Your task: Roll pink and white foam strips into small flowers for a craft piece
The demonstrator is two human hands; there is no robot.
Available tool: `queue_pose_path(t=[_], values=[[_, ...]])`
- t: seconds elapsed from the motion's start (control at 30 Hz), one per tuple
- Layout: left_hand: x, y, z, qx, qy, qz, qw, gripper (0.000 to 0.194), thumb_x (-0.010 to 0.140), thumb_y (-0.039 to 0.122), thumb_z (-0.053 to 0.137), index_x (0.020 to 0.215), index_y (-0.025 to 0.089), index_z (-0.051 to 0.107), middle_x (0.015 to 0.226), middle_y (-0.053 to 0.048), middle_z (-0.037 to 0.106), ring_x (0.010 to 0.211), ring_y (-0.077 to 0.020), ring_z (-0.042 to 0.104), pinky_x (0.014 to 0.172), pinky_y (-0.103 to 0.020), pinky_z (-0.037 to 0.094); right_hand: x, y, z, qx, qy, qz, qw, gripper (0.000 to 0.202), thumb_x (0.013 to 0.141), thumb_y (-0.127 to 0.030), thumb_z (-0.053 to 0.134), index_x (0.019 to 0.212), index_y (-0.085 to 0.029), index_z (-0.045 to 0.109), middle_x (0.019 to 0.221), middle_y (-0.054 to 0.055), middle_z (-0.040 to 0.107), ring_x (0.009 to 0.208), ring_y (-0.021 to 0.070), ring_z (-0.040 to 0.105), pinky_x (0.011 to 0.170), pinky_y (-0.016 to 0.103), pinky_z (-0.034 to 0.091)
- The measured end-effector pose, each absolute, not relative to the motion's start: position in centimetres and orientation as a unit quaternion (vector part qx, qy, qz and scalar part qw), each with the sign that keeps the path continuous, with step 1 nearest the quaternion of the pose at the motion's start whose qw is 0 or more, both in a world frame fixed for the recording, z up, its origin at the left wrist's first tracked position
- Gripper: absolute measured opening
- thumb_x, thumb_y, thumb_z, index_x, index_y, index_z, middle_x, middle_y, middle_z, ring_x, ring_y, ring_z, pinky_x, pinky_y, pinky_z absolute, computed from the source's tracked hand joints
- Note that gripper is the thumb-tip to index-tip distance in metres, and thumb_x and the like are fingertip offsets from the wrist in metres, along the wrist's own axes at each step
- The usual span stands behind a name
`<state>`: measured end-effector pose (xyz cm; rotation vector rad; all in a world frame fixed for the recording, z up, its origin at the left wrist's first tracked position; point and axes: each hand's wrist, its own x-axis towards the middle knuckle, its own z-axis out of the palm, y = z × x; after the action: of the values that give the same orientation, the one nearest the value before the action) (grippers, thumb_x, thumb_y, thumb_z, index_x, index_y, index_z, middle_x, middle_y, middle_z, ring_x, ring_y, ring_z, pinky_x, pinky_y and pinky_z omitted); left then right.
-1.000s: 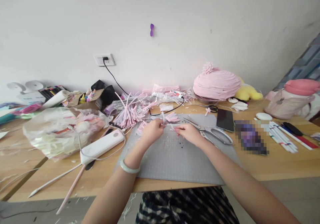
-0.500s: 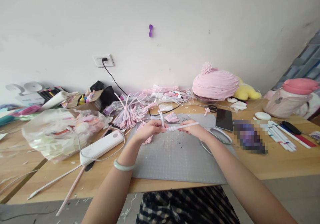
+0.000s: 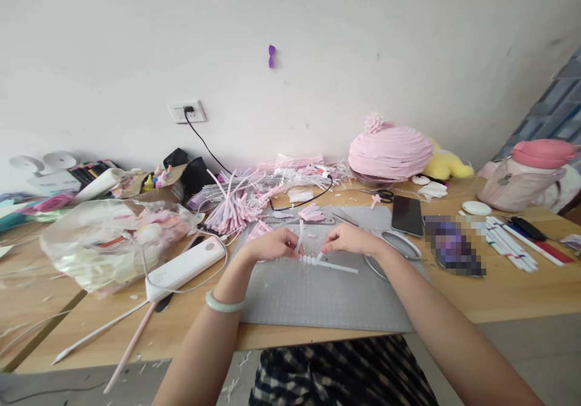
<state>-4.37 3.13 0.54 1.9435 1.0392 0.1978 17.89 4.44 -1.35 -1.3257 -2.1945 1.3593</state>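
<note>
A white pipe cleaner (image 3: pixel 338 267), wound into a small coil at its middle, is held between my hands just above the grey cutting mat (image 3: pixel 327 303). My left hand (image 3: pixel 276 244) pinches it at the coil's left side, where one end sticks upward. From the right, my right hand (image 3: pixel 348 239) pinches a short strand beside the coil, fingertips together. A longer straight end runs free to the right below that hand. Short pink pieces (image 3: pixel 311 212) lie beyond the hands, and a bundle of pink and lilac pipe cleaners (image 3: pixel 233 206) is at the back left.
Left of the mat are a white power bank (image 3: pixel 186 268) with a cable and a plastic bag (image 3: pixel 113 236) of scraps. To the right lie a phone (image 3: pixel 407 215), scissors (image 3: pixel 385 195) and several markers (image 3: pixel 511 245). A pink dome-shaped piece (image 3: pixel 390 152) stands by the wall.
Both hands have come slightly down and nearer with the pipe cleaner. My right hand has shifted its pinch from the long straight end to a strand by the coil; the long end now hangs free.
</note>
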Motion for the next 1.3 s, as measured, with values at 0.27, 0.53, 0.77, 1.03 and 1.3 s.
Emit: queue_pose_path(t=[0.27,0.53,0.77,1.03,1.3], values=[[-2.2,3.3,-1.4,0.716,0.582,0.311,0.228,0.013,0.071,0.018,0.052,0.07,0.017,0.065,0.074,-0.005,0.063,0.072,-0.0199,0.053,0.067,-0.029,0.037,16.7,4.2,-2.7,-0.518,-0.705,0.329,0.355,0.024,0.074,-0.03,0.051,0.075,-0.017,0.071,0.065,0.003,0.063,0.06,0.0159,0.052,0.056,0.026,0.036],[-2.0,3.6,-1.8,0.648,0.556,0.423,0.303,0.023,0.075,0.029,0.046,0.08,0.014,0.063,0.064,0.0,0.053,0.056,-0.012,0.044,0.054,-0.023,0.033,16.1,4.9,-3.6,-0.504,-0.64,0.422,0.398,0.028,0.073,-0.032,0.054,0.091,-0.017,0.07,0.07,0.002,0.065,0.047,0.0101,0.045,0.05,0.024,0.038],[-2.3,3.2,-1.6,0.585,0.411,0.424,0.557,0.025,0.065,0.034,0.061,0.074,0.011,0.062,0.053,0.005,0.04,0.043,-0.004,0.02,0.045,-0.022,0.011,17.2,5.7,-3.0,-0.478,-0.647,0.397,0.443,0.018,0.071,-0.028,0.058,0.076,-0.017,0.071,0.075,0.003,0.069,0.072,0.0183,0.06,0.073,0.03,0.043],[-1.9,2.9,-1.5,0.576,0.375,0.394,0.611,0.027,0.065,0.036,0.063,0.077,0.012,0.057,0.054,0.006,0.039,0.041,-0.0031,0.021,0.043,-0.022,0.009,17.2,5.6,-2.9,-0.416,-0.683,0.308,0.515,0.013,0.072,-0.027,0.059,0.075,-0.023,0.07,0.088,0.003,0.065,0.089,0.0196,0.056,0.085,0.033,0.04],[0.4,2.4,-2.5,0.494,0.455,0.502,0.545,0.039,0.062,0.047,0.063,0.082,0.015,0.052,0.066,0.003,0.048,0.044,-0.0043,0.035,0.042,-0.019,0.024,16.5,4.1,-2.7,-0.502,-0.619,0.196,0.571,0.019,0.075,-0.032,0.056,0.088,-0.019,0.062,0.089,0.007,0.059,0.082,0.0191,0.052,0.078,0.032,0.041]])
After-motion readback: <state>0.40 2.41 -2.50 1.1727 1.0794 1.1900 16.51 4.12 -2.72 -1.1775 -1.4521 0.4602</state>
